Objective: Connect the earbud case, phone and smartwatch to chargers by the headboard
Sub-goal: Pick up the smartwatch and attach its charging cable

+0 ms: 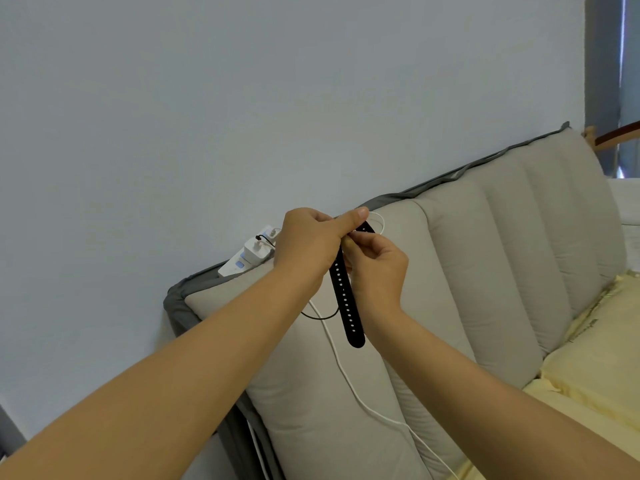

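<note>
A smartwatch with a black perforated strap (pixel 346 299) hangs between my two hands in front of the padded beige headboard (pixel 485 254). My left hand (pixel 311 244) grips the watch body, thumb pointing right over it. My right hand (pixel 377 265) pinches something small against the watch's back; the watch face and that piece are hidden by fingers. A thin black cable (pixel 320 317) loops below my left wrist. A white cable (pixel 349 382) trails down the headboard. The phone and earbud case are out of view.
A white power strip (pixel 242 261) with a white adapter plugged in lies on the headboard's top left corner, against the grey wall. Yellow pillows (pixel 595 368) lie at the lower right. A curtain and a wooden rail show at the far right.
</note>
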The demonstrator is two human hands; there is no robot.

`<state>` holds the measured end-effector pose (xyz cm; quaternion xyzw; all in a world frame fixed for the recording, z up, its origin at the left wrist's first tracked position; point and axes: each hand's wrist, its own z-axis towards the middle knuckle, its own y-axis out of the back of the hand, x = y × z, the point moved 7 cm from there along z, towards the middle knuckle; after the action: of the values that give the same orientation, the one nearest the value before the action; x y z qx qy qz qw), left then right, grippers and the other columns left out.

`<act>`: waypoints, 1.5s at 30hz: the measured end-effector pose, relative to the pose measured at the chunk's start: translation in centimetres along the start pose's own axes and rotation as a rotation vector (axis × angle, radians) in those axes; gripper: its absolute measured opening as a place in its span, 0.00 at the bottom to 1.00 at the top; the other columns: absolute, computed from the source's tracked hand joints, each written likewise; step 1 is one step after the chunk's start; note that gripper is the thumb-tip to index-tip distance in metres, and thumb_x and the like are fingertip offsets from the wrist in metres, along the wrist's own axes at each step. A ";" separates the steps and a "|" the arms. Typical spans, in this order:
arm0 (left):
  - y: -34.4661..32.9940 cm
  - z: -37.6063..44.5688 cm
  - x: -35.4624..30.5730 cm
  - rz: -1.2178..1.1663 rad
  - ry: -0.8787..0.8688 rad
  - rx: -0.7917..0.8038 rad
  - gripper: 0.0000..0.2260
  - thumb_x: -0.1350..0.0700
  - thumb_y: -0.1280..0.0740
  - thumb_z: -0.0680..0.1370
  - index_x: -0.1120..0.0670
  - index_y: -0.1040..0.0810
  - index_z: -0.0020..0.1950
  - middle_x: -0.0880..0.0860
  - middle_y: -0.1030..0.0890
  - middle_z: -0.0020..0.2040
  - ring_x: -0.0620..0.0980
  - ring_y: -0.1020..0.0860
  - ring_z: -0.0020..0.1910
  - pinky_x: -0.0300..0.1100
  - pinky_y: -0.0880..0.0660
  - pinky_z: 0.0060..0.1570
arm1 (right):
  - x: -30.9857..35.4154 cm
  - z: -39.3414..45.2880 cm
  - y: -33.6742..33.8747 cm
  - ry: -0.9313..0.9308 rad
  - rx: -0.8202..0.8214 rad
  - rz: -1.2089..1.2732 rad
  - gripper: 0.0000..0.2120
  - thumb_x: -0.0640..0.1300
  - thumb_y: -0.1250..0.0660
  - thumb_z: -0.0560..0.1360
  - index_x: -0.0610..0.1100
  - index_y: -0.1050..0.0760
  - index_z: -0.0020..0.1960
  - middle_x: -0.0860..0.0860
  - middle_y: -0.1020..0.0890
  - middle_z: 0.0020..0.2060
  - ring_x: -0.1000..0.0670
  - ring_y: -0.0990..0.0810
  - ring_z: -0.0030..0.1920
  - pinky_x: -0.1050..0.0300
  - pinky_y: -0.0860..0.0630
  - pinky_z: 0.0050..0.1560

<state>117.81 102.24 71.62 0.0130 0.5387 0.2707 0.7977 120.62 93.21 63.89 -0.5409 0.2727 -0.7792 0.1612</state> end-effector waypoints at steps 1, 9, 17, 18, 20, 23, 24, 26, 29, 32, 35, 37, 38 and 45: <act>-0.1 0.0 -0.1 -0.004 0.007 0.003 0.18 0.47 0.24 0.67 0.60 0.24 0.40 0.51 0.25 0.29 0.39 0.27 0.19 0.30 0.30 0.21 | 0.1 0.1 0.1 0.003 0.002 -0.005 0.05 0.35 0.33 0.74 0.36 0.21 0.48 0.42 0.16 0.41 0.55 0.18 0.31 0.53 0.21 0.43; -0.9 -0.1 0.0 -0.044 0.093 0.048 0.17 0.44 0.27 0.69 0.56 0.27 0.39 0.55 0.28 0.39 0.48 0.29 0.32 0.38 0.34 0.31 | 0.8 1.1 0.4 0.053 0.007 -0.059 0.03 0.36 0.31 0.73 0.39 0.20 0.42 0.42 0.16 0.38 0.53 0.18 0.32 0.59 0.21 0.38; -0.7 -0.4 -0.2 -0.062 0.124 0.051 0.17 0.45 0.27 0.70 0.57 0.26 0.36 0.56 0.27 0.40 0.46 0.29 0.31 0.38 0.34 0.32 | 0.4 1.3 0.4 0.060 0.014 -0.089 0.03 0.36 0.32 0.73 0.36 0.19 0.44 0.42 0.15 0.39 0.53 0.18 0.32 0.59 0.21 0.38; -0.7 -0.4 -0.2 -0.065 0.127 0.053 0.16 0.45 0.27 0.70 0.57 0.26 0.38 0.56 0.28 0.40 0.46 0.30 0.31 0.38 0.33 0.32 | 0.4 1.3 0.3 0.061 0.017 -0.093 0.03 0.36 0.32 0.73 0.36 0.19 0.44 0.42 0.15 0.39 0.54 0.18 0.32 0.59 0.21 0.38; -0.7 -0.5 -0.3 -0.060 0.134 0.053 0.16 0.45 0.27 0.71 0.57 0.25 0.37 0.55 0.27 0.39 0.43 0.30 0.29 0.36 0.33 0.31 | 0.3 1.4 0.3 0.060 0.023 -0.095 0.03 0.35 0.32 0.73 0.37 0.19 0.43 0.43 0.16 0.38 0.54 0.18 0.32 0.57 0.20 0.40; -0.5 -0.5 -0.5 -0.079 0.141 0.052 0.15 0.46 0.28 0.71 0.58 0.24 0.39 0.54 0.28 0.36 0.39 0.29 0.20 0.32 0.31 0.23 | -0.1 1.4 0.2 0.045 0.028 -0.098 0.05 0.34 0.32 0.72 0.41 0.20 0.40 0.42 0.16 0.37 0.45 0.16 0.37 0.51 0.19 0.45; -0.5 -0.6 -0.6 -0.090 0.143 0.052 0.15 0.47 0.28 0.72 0.58 0.24 0.40 0.53 0.28 0.35 0.38 0.29 0.19 0.31 0.31 0.22 | -0.3 1.4 0.2 0.040 0.028 -0.099 0.06 0.34 0.32 0.72 0.42 0.20 0.39 0.41 0.16 0.37 0.42 0.16 0.39 0.50 0.18 0.45; -0.4 -0.6 -0.7 -0.080 0.154 0.048 0.15 0.46 0.28 0.72 0.58 0.22 0.42 0.52 0.27 0.35 0.41 0.28 0.24 0.35 0.29 0.26 | -0.2 1.3 0.2 0.039 0.024 -0.099 0.07 0.35 0.31 0.73 0.43 0.21 0.38 0.41 0.17 0.36 0.40 0.16 0.41 0.50 0.19 0.45; -0.3 -0.6 -0.9 -0.074 0.167 0.040 0.16 0.45 0.28 0.71 0.58 0.22 0.41 0.51 0.27 0.35 0.42 0.30 0.29 0.36 0.33 0.30 | 0.1 1.2 0.2 0.051 0.023 -0.093 0.07 0.35 0.31 0.73 0.43 0.21 0.38 0.40 0.17 0.37 0.40 0.16 0.41 0.50 0.19 0.44; -0.3 -0.8 -1.0 -0.088 0.176 0.043 0.15 0.45 0.28 0.71 0.56 0.24 0.38 0.51 0.26 0.34 0.43 0.30 0.32 0.38 0.32 0.33 | 0.2 1.1 0.1 0.053 0.024 -0.086 0.07 0.35 0.31 0.73 0.43 0.21 0.38 0.40 0.17 0.37 0.40 0.17 0.41 0.52 0.19 0.43; -0.3 -1.0 -1.0 -0.101 0.195 0.058 0.14 0.45 0.28 0.71 0.56 0.23 0.38 0.50 0.25 0.34 0.44 0.29 0.34 0.40 0.33 0.36 | 0.4 1.0 -0.1 0.057 0.028 -0.071 0.06 0.35 0.31 0.73 0.42 0.21 0.38 0.41 0.17 0.36 0.39 0.17 0.41 0.53 0.19 0.42; -0.3 -1.1 -1.0 -0.109 0.203 0.062 0.14 0.45 0.28 0.71 0.56 0.23 0.38 0.50 0.25 0.34 0.44 0.29 0.34 0.42 0.32 0.39 | 0.5 1.0 -0.1 0.059 0.031 -0.058 0.06 0.35 0.31 0.72 0.43 0.21 0.38 0.42 0.17 0.36 0.39 0.17 0.41 0.53 0.19 0.42; -0.3 -1.1 -1.1 -0.113 0.202 0.061 0.14 0.45 0.28 0.71 0.56 0.23 0.39 0.50 0.25 0.35 0.44 0.29 0.34 0.43 0.33 0.41 | 0.6 1.0 -0.1 0.061 0.034 -0.052 0.07 0.35 0.30 0.72 0.43 0.21 0.38 0.42 0.17 0.35 0.40 0.17 0.41 0.53 0.19 0.42; -0.3 -1.1 -1.0 -0.116 0.215 0.068 0.14 0.45 0.28 0.71 0.57 0.22 0.42 0.49 0.24 0.34 0.44 0.29 0.33 0.44 0.31 0.43 | 0.4 1.1 -0.4 0.061 0.057 -0.022 0.03 0.34 0.32 0.73 0.39 0.20 0.41 0.43 0.17 0.36 0.42 0.17 0.39 0.56 0.19 0.41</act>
<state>116.68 101.21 71.91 -0.0202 0.6300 0.2057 0.7486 121.55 92.98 64.72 -0.5152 0.2492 -0.8044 0.1594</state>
